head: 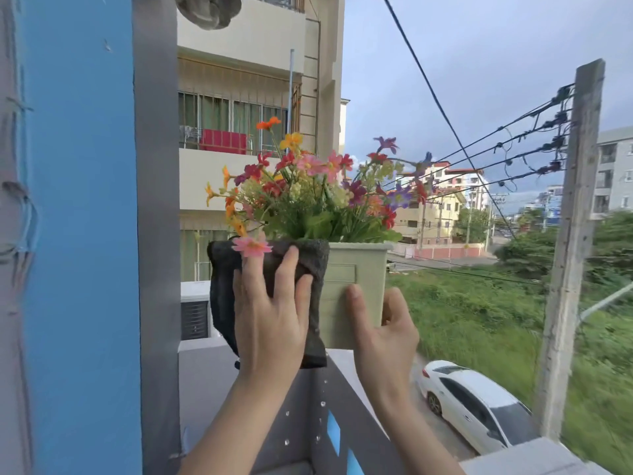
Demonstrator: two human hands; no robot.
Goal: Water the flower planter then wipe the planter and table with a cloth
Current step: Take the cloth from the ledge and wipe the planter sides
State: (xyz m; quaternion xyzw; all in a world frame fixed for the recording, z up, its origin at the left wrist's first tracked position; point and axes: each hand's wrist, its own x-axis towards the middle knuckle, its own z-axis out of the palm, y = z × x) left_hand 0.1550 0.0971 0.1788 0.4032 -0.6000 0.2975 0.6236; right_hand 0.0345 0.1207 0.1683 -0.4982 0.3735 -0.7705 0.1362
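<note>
Planter (356,269), pale green, upright on grey ledge (202,378) high above a street | flowers (308,200) fill it | left hand (270,320), fingers straight, presses dark cloth (222,286) on its left front | right hand (383,337) grips its right corner, thumb in front | risk: hard wiping push or slack grip could tip it toward white car (479,406) below

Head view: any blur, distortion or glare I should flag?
Head view: the centre is sharp on the planter, dark cloth, left hand and right hand. The edges smear, notably the grass at right and the blue wall at left. Wide-angle bend seems to lean the concrete pole. Overcast light is flat, with no glare.
</note>
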